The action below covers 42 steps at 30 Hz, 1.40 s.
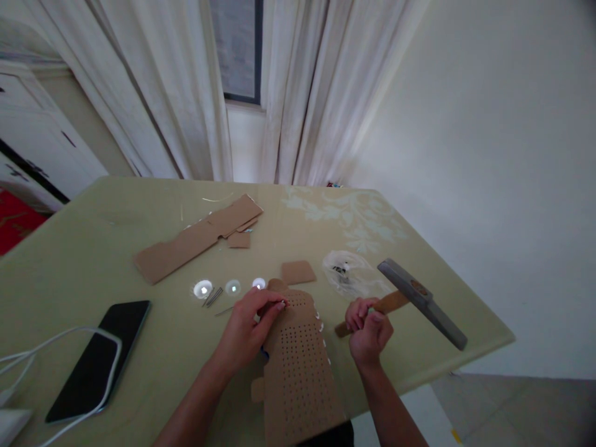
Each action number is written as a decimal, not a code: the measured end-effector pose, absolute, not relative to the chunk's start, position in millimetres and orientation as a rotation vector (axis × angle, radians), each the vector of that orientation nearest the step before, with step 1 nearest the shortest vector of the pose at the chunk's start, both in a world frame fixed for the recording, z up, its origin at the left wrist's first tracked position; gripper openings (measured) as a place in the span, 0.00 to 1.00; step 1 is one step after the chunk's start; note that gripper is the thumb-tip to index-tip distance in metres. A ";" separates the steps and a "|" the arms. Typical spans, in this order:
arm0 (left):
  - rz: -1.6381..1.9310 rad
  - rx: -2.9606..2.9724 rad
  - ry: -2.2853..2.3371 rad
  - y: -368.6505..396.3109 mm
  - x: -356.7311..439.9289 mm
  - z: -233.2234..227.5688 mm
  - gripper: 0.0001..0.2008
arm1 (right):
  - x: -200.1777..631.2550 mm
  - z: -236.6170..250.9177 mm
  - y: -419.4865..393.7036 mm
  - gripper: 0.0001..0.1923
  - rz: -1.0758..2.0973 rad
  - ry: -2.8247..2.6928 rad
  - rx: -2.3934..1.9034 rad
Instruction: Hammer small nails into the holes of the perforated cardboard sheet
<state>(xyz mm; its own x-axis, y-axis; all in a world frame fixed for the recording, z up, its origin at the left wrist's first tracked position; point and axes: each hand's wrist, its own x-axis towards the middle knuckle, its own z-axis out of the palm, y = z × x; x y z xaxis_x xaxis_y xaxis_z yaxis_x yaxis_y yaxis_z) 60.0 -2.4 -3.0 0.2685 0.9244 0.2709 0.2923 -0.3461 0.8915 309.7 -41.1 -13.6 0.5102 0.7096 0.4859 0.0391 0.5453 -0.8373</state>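
Pegboard (300, 366) under your left hand (246, 329), hammer (421, 301) in your right.
The pegboard lies at the table's (93, 261) near edge; your left fingers pinch together at its top. Right of the pegboard, your right hand (370, 332) is clamped round the hammer handle.

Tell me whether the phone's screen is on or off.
Off. The phone lies flat on the table, face up, and its screen is plain black; a white cable curves across it.
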 end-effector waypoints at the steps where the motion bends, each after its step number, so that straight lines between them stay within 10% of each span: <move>1: 1.090 1.802 1.102 -2.3 60.0 -2.1 0.10 | 309.5 -13.6 -41.3 0.21 0.481 -0.964 -0.921; 42: 1.102 1.895 1.089 -2.2 61.5 1.5 0.10 | 309.1 -14.9 -40.3 0.24 0.482 -0.984 -0.952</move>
<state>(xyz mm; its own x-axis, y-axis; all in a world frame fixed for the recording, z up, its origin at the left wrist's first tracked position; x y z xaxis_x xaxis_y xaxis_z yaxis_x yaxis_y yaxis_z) 61.5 -2.2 1.5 0.2913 0.8971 0.3323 0.3208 -0.4188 0.8495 309.1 -40.3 -14.9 0.4976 0.7215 0.4814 0.0622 0.5240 -0.8495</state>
